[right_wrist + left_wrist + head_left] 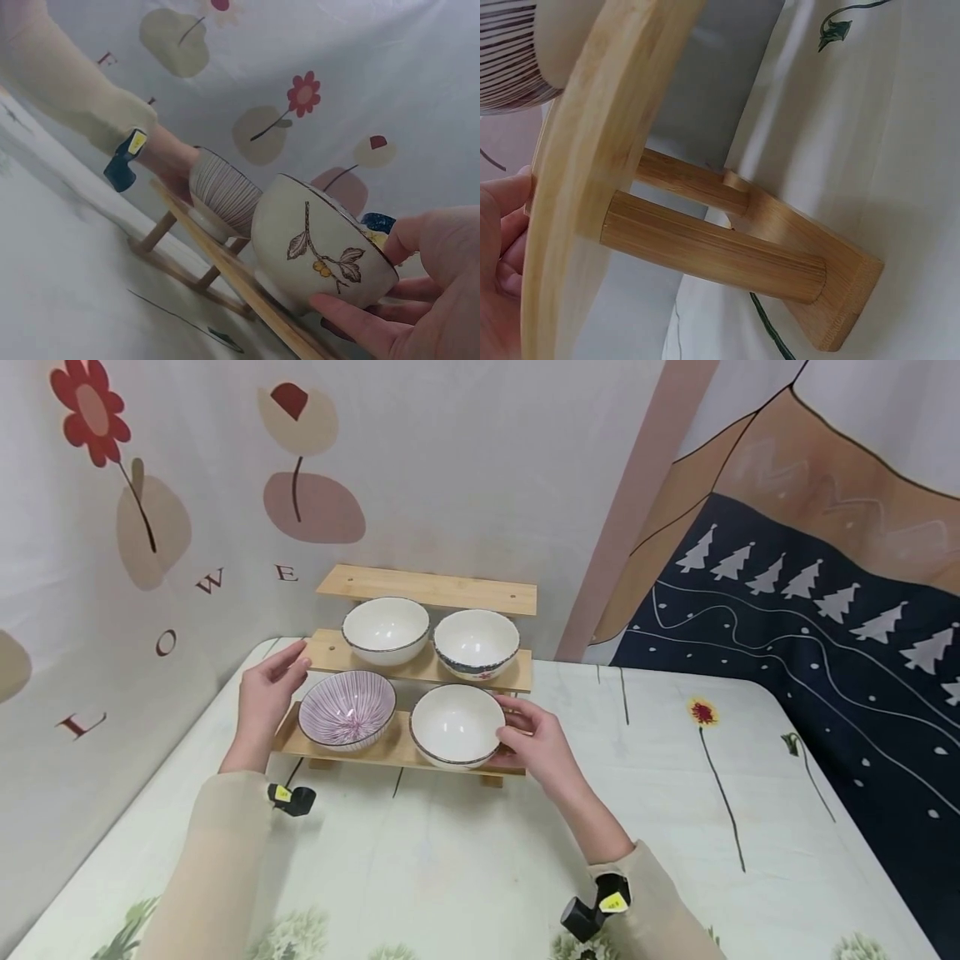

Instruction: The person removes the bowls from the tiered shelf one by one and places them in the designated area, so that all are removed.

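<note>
A tiered wooden shelf rack point(420, 587) holds several bowls. My right hand point(542, 745) grips a white bowl point(456, 723) at the right of the lowest tier, thumb near the rim and fingers against its side. In the right wrist view this bowl shows a brown leafy branch with yellow fruit. My left hand point(268, 693) holds the rack's left end by the middle tier; the board partly hides its fingers in the left wrist view. Beside it, a purple-striped bowl point(347, 710) sits on the lowest tier.
On the middle tier stand a white bowl point(386, 631) and a bowl with a dark patterned outside point(476, 643). The rack stands on a table with a pale flowered cloth point(450, 860), close to a printed curtain point(465, 468) behind. Dark printed fabric point(757, 610) hangs at the right.
</note>
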